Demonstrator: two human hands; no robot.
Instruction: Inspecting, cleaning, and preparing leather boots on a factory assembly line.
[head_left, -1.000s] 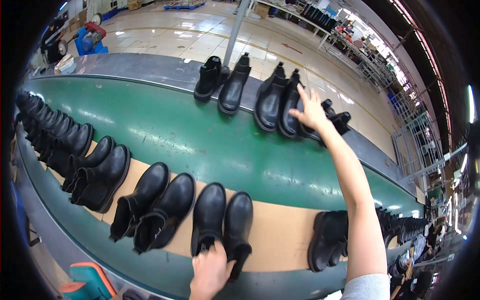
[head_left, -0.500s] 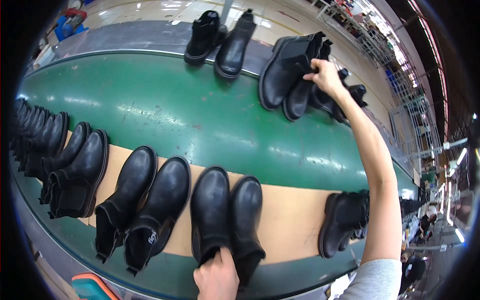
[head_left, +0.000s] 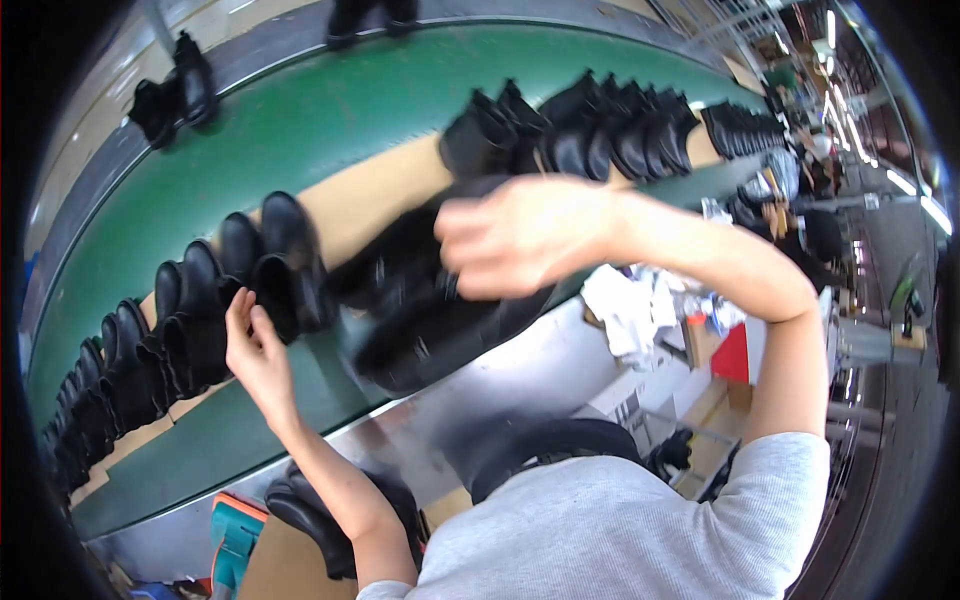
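My right hand (head_left: 525,238) grips a pair of black ankle boots (head_left: 440,340), held in the air over the near edge of the green belt. The boots are smeared by motion, and the fingers partly hide them. My left hand (head_left: 260,355) holds nothing; its fingers are apart and slightly curled. Just beyond its fingertips stands a pair of black boots (head_left: 290,240) on a strip of brown cardboard (head_left: 370,190), which lies along the green belt (head_left: 370,100).
Several black boots (head_left: 110,365) line the cardboard on the left; more (head_left: 620,125) stand to the right. Another pair (head_left: 180,90) sits on the far ledge. Below my left forearm are more boots (head_left: 310,515) and a teal-and-orange object (head_left: 232,540). White cloths (head_left: 630,310) lie at the right.
The view has swung to the right. My right hand has come from the belt's far side to the near side with a pair of boots. My left hand has let go of the boot it touched.
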